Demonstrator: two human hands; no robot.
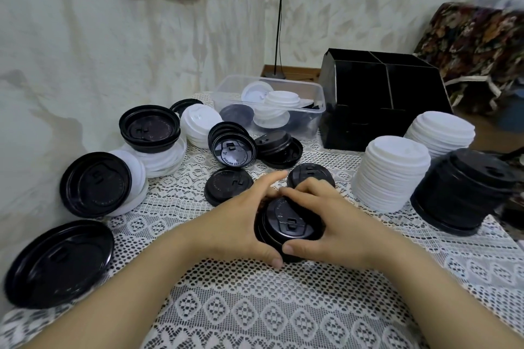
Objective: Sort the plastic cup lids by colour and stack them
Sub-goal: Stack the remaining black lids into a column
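At the centre of the frame both hands clasp a short stack of black lids (289,225), dome side up, low over the lace tablecloth (255,306). The left hand (241,224) curls round the stack's left rim, with its thumb at the near edge and its forefinger stretched past the far side. The right hand (331,218) wraps the right rim, its thumb at the near edge and its fingertips meeting the left forefinger on top. Just behind the fingers lies 1 loose black lid (310,176), and another black lid (226,188) lies to its left. At the right of the frame stand 2 white stacks (392,176) and 1 tall black stack (465,190), in front of a black divided box (382,99). At upper centre a clear tub (312,88) holds mixed lids. Unsorted lids (150,127) crowd the left side
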